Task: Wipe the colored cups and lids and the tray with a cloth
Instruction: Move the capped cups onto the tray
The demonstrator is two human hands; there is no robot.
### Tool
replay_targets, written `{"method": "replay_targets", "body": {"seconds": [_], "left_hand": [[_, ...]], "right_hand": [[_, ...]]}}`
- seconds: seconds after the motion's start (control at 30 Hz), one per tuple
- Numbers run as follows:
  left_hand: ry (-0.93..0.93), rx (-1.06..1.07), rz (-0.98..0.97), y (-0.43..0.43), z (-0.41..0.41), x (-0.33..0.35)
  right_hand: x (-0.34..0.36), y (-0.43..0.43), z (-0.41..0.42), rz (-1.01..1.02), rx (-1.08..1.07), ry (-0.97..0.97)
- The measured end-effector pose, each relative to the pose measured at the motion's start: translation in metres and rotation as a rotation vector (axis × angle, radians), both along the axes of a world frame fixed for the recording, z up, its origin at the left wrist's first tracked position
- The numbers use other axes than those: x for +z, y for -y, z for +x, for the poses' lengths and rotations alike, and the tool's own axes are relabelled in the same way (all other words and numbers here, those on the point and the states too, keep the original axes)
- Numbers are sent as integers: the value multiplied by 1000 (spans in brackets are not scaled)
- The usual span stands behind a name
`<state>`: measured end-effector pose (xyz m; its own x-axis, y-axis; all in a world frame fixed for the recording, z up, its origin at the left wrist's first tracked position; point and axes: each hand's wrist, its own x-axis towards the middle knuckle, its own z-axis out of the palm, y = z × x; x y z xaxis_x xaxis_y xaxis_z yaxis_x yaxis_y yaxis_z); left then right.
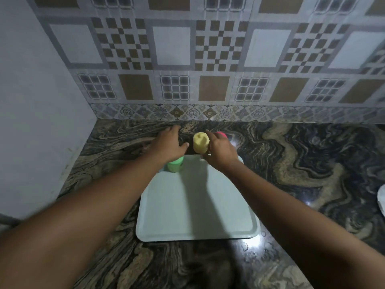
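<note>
Yellow cup [200,145], green cup [175,165], pink cup [221,134] — pale mint tray [195,222]; swirled dark-and-tan counter [302,155], brown-and-grey checkered tiles [216,44].

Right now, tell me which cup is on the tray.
The green cup, at the far left corner of the tray under the left hand. The yellow cup in the right hand and the pink cup behind it are past the far edge.

Surface: dark, swirl-veined stone countertop [291,163], meeting a tiled wall [208,59] at the back and a plain wall [31,101] on the left.
Middle: pale rectangular tray [198,215] lying flat on the stone.
Past the tray's far edge: yellow cup [201,145]; whether its base rests on the stone cannot be told.
Behind it: pink item [221,134], mostly hidden.
Right edge: white object [381,201], cut off.
</note>
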<state>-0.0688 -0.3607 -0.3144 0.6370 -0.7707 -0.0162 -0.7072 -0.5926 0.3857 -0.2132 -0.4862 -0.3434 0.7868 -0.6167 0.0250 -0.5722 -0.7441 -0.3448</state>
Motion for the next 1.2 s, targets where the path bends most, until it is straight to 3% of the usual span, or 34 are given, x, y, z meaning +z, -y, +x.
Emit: {"method": "replay_targets", "body": {"seconds": [0.4, 0.8, 1.0, 1.2], "left_hand": [[21, -95, 232, 88, -12, -39], [-168, -81, -62, 98, -3, -46], [15, -103, 0, 68, -15, -18], [93, -91, 80, 33, -38, -34]], "right_hand": [[-25, 60, 5, 102, -131, -15], [-33, 75, 9, 215, -139, 181], [-19, 55, -7, 183, -121, 230], [-25, 22, -30, 172, -89, 165]]}}
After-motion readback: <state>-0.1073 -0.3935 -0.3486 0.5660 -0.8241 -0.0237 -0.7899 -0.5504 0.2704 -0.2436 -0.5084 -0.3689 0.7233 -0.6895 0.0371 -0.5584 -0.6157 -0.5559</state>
